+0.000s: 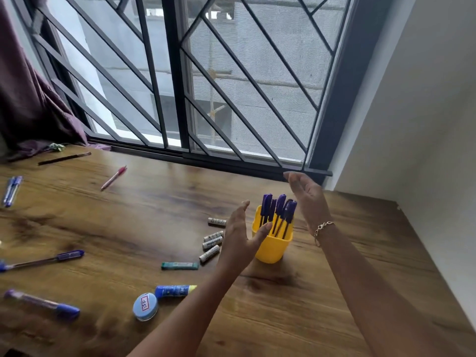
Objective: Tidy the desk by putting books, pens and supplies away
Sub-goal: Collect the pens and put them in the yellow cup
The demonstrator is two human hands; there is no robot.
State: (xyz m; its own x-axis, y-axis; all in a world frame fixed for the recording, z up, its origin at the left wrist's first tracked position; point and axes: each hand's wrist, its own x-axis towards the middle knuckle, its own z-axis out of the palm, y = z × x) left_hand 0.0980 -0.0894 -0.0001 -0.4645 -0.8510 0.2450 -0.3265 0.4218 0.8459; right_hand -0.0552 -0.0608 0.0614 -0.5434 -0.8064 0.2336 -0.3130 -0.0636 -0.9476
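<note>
A yellow pen cup point(273, 247) stands on the wooden desk point(154, 207) and holds several blue-capped pens point(278, 210). My left hand point(242, 235) hovers open just left of the cup, palm turned toward it. My right hand point(306, 199), with a bracelet on the wrist, is open to the right of the pens and holds nothing. Several white batteries point(212, 240) lie left of the cup. Loose blue pens point(43, 260) are scattered on the left side, and a pink pen point(113, 177) lies further back.
A teal lead case point(179, 265), a blue glue stick point(175, 290) and a round blue tin point(145, 306) lie near the front. A dark pencil point(64, 158) lies by the purple curtain point(31, 99). A barred window runs along the desk's far edge; a white wall stands on the right.
</note>
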